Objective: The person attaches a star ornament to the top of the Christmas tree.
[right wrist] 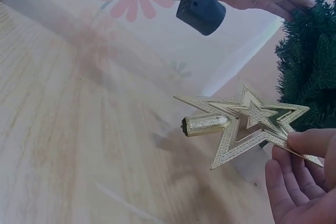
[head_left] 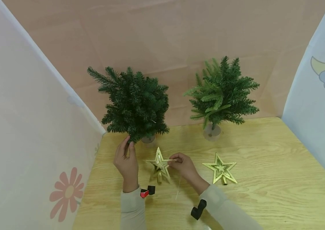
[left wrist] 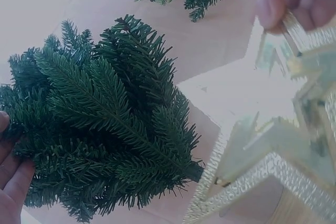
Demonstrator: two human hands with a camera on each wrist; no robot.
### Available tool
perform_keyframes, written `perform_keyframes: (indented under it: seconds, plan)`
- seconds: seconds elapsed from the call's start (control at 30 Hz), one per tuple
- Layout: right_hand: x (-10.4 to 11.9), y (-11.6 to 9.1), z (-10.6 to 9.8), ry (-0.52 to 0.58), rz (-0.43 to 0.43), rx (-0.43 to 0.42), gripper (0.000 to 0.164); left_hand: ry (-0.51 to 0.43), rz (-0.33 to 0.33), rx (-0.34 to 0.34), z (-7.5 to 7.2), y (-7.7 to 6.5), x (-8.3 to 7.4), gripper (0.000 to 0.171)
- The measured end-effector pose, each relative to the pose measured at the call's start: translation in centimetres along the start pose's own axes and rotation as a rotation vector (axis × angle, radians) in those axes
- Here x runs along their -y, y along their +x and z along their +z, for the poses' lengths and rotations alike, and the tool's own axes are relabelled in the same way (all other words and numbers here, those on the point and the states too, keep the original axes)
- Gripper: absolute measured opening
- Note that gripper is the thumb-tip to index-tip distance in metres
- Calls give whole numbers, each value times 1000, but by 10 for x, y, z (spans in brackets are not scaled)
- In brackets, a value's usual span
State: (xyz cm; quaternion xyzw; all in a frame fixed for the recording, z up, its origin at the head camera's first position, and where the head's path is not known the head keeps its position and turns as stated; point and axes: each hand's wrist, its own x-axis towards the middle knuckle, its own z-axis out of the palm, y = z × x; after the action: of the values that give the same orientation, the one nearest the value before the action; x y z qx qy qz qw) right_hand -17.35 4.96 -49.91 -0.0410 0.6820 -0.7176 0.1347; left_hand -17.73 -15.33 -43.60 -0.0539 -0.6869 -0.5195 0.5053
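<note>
My right hand (head_left: 183, 166) pinches one point of a gold star tree topper (head_left: 159, 162) between thumb and fingers. The star is hollow with a smaller star in its middle, and its tube socket (right wrist: 205, 125) faces away from the tree. My left hand (head_left: 127, 164) pinches the near end of a dark green artificial Christmas tree (head_left: 136, 99), its thumb and fingers (left wrist: 18, 182) around the needles. In the left wrist view the held star overlaps the tree's other end. Part of the left hand lies outside that view.
On the table (head_left: 266, 159) a second gold star (head_left: 220, 169) lies to the right. Behind it stands another artificial tree (head_left: 223, 92) with light and dark green branches, on a round base (head_left: 212, 132). A thin pale strip (head_left: 178, 189) lies near the right hand. Cloth walls enclose the table.
</note>
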Motion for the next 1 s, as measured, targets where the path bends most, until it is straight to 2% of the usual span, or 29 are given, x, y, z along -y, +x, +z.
perform_keyframes:
  seconds: [0.13, 0.27, 0.4, 0.57, 0.73, 1.0]
  plan:
    - [8, -3, -4, -13, -6, -8, 28, -5, 4, -1, 1, 1, -1, 22]
    - [1, 2, -11, -5, -25, -30, 26, -8, 2, -1, 1, 1, -1, 21]
    - [-2, 6, -19, -43, -36, -48, 25, -4, -5, 0, 0, 1, -2, 21]
    - [13, 4, -28, -123, -56, -62, 26, 8, -5, 2, -1, 1, -2, 21]
    - [29, 2, -37, -204, -112, -47, 27, -1, -8, 6, -1, 1, -2, 21]
    - [54, 0, -47, -211, -176, -31, 31, -1, -7, 7, -1, 1, -4, 22]
